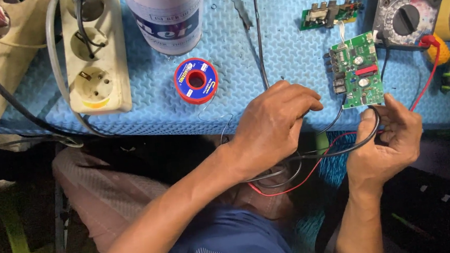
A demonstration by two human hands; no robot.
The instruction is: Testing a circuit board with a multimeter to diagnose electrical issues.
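- Pinching the black cable (343, 151), the right hand (386, 141) steadies the green circuit board (358, 69)
- Left hand (271, 125) curled around the leads; board sits bare, unhoused

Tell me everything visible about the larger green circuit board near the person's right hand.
The larger green circuit board is a roughly rectangular printed board lying flat, component side up, on the blue textured mat near its front edge. It carries round silver-topped capacitors, a red part across the middle, dark connectors along its left edge and a white plug with thin wires at the top. The right hand fingertips touch its lower edge, where black and red wires run. A smaller green board lies above it, apart.
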